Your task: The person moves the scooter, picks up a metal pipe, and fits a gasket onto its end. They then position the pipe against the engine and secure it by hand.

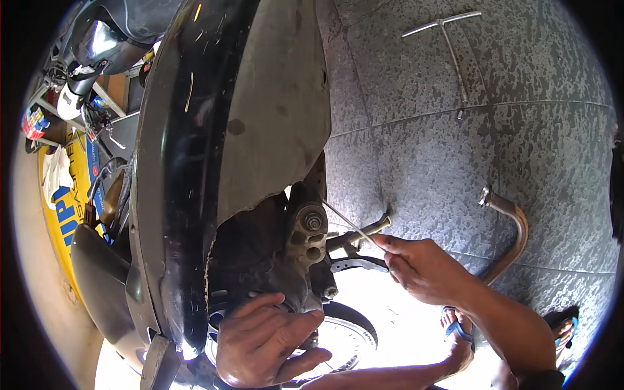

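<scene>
A motorbike with a dark, scuffed body panel (188, 162) fills the middle of the view, its metal bracket and bolt (313, 222) exposed below a grey inner cover (273, 117). My right hand (419, 266) is closed around a thin metal rod (351, 224), whose far end reaches in beside the bracket. The rod's tip and its kind are hidden. Lower down, my left hand (266, 341) rests against the underside of the machine, thumb and index finger apart, and nothing shows in it. A spoked wheel (361, 328) stands partly behind that hand.
On the grey tiled floor lie a T-handle wrench (448, 49), a small metal piece (460, 116) and a bent exhaust pipe (520, 227). A foot in a blue sandal (459, 328) stands near my right forearm. Other motorbikes (97, 45) and a yellow banner (62, 221) are at left.
</scene>
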A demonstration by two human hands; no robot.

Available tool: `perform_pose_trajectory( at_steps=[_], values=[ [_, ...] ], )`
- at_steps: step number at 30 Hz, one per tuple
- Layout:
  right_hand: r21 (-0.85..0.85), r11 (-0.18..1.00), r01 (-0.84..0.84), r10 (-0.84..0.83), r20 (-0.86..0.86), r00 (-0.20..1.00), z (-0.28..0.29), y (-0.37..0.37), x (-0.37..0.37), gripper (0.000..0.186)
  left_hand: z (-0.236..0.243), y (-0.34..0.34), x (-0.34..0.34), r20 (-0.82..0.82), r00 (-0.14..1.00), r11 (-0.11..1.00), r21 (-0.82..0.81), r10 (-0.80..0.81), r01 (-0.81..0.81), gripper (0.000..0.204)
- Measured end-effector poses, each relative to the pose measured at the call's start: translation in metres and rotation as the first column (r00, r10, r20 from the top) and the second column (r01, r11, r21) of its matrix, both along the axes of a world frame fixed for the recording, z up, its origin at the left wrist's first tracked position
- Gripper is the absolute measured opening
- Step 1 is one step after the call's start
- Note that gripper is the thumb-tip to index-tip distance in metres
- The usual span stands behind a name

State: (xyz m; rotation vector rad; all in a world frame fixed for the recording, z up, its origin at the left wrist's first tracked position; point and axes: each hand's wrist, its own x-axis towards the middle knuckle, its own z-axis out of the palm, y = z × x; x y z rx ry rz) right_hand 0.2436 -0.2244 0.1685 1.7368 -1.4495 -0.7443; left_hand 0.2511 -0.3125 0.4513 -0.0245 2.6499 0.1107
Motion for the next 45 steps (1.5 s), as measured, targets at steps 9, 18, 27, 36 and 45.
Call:
perform_pose_trajectory(
  at_steps=[9, 18, 27, 36, 45],
  values=[
    [0.216, 0.974, 0.071, 0.161, -0.436, -0.885, 0.062, 0.091, -0.007, 0.033, 0.017, 0.016, -0.007, 0.037, 0.998, 0.995, -0.079, -0.052, 0.055, 0.055],
    [0.148, 0.974, 0.170, 0.208, -0.298, -0.932, 0.132, 0.106, -0.018, 0.022, -0.007, 0.022, -0.007, -0.051, 0.985, 0.969, -0.197, -0.165, 0.152, 0.042],
    [0.053, 0.965, 0.255, 0.260, -0.112, -0.959, 0.144, 0.117, 0.037, 0.022, -0.005, 0.038, -0.011, 0.002, 0.949, 0.918, -0.253, -0.316, 0.306, 0.037],
    [0.131, 0.991, -0.031, -0.017, -0.106, -0.994, 0.154, 0.166, 0.008, 0.029, 0.001, 0.021, 0.004, -0.068, 0.930, 0.922, -0.173, -0.361, 0.345, 0.030],
    [0.137, 0.915, 0.380, 0.178, 0.708, -0.683, 0.037, 0.192, -0.157, 0.035, -0.014, 0.039, 0.016, -0.082, 0.824, 0.825, -0.143, -0.560, 0.546, 0.034]
  ],
)
